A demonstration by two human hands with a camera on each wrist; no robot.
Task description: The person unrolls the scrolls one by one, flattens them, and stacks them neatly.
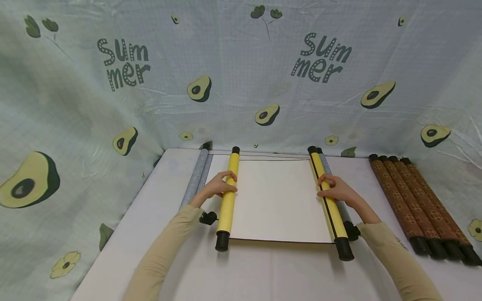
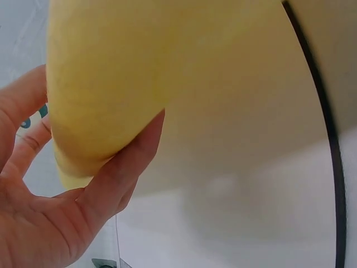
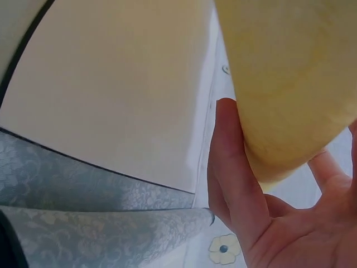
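A yellow-backed hanging scroll (image 1: 278, 200) is partly unrolled, its blank white face up between two yellow rolls with black end knobs. My left hand (image 1: 217, 184) grips the left roll (image 1: 226, 211) near its middle, thumb on the inner side. On the other side my right hand (image 1: 337, 191) holds the right roll (image 1: 334, 217) the same way. In both wrist views, fingers and thumb curl round the yellow paper. Beneath it lies a grey-blue patterned scroll (image 1: 195, 177), its two rolls showing just outside the yellow ones; its middle is mostly hidden.
Several brown patterned scrolls (image 1: 406, 196) with black ends lie side by side at the right of the white table (image 1: 241, 276). A pale cloth (image 1: 233, 54) printed with avocados hangs behind the table and along its sides.
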